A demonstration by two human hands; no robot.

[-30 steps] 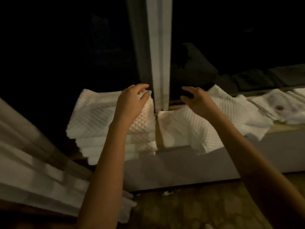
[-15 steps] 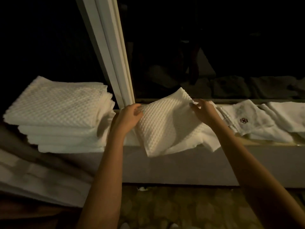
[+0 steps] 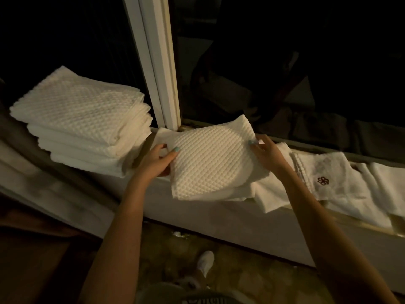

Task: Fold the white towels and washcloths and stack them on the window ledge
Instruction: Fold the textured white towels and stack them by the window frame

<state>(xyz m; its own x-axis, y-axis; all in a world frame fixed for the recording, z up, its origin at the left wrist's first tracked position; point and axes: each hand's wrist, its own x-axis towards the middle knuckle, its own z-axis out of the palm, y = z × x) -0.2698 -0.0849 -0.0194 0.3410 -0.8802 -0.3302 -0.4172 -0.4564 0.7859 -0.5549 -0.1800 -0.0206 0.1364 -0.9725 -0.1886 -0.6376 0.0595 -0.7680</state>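
Note:
A folded white waffle-weave washcloth [image 3: 210, 159] lies over the window ledge [image 3: 361, 230], tilted and hanging partly past its front edge. My left hand [image 3: 158, 162] grips its left edge, thumb on top and fingers beneath. My right hand [image 3: 266, 153] pinches its right edge. To the left a tall stack of folded white waffle towels [image 3: 81, 119] rests on the ledge. More white cloths lie under and to the right of the washcloth, one with a dark flower emblem [image 3: 323, 180].
A white window frame post [image 3: 160, 69] rises between the stack and the washcloth, with dark glass behind. A curtain [image 3: 43, 189] hangs at lower left. Patterned floor and a shoe [image 3: 205, 262] show below the ledge.
Both hands left the tall stack and moved right to the waffle washcloth. They now hold its two sides, and the view has come closer to it.

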